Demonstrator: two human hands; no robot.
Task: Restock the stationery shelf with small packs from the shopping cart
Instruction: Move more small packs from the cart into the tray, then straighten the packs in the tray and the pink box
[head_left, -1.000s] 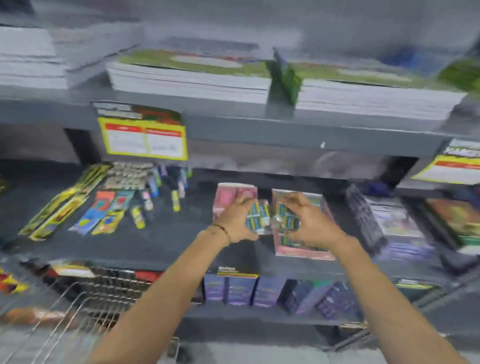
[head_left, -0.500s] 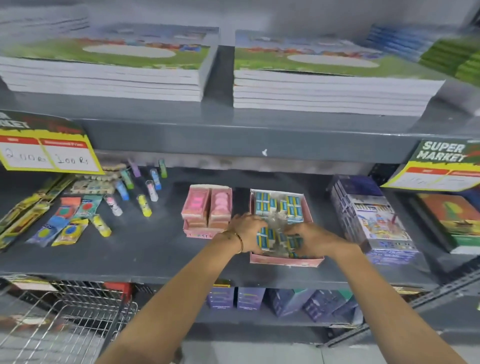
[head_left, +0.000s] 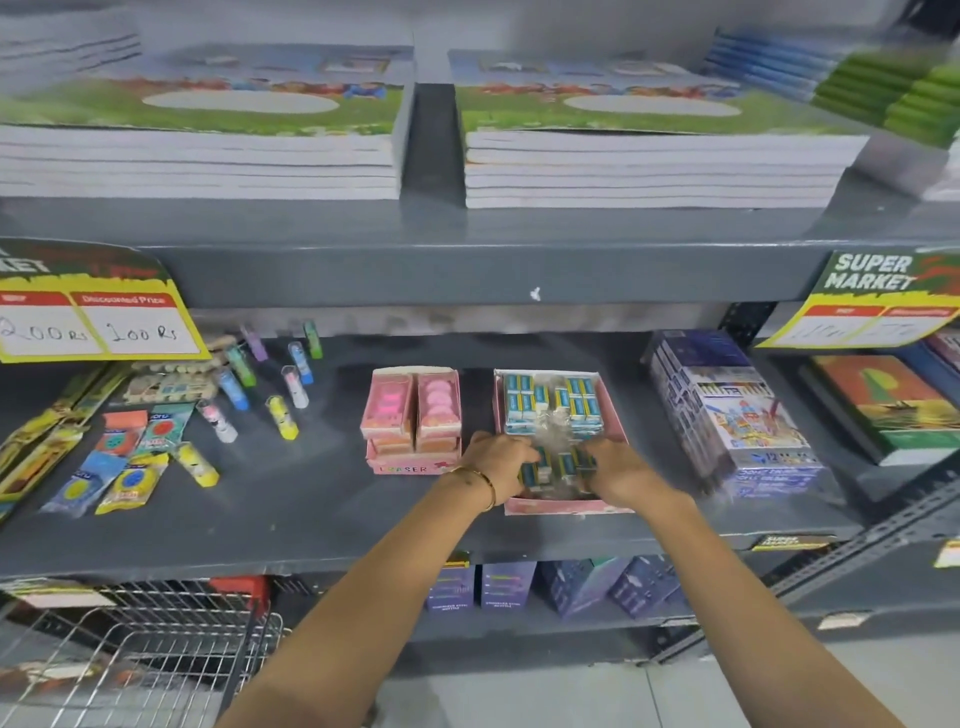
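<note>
A pink open tray (head_left: 615, 415) sits on the grey middle shelf (head_left: 322, 499), holding several small blue-and-white packs (head_left: 551, 400) in clear wrap. My left hand (head_left: 497, 460) and my right hand (head_left: 618, 470) both rest in the front part of the tray. Their fingers are closed around a wrapped bundle of small packs (head_left: 556, 462) between them. The wire shopping cart (head_left: 135, 654) stands at the lower left, below the shelf edge.
A pink eraser box (head_left: 413, 421) stands just left of the tray. Loose glue sticks (head_left: 283, 415) and carded sharpeners (head_left: 124, 457) lie farther left. A crayon box stack (head_left: 737, 415) is on the right. Notebook piles (head_left: 644, 156) fill the upper shelf. Price cards (head_left: 93, 312) hang from its edge.
My hands have come down with the wrapped packs from above the tray into its front part. The view has shifted so the shelf sits more to the left and lower.
</note>
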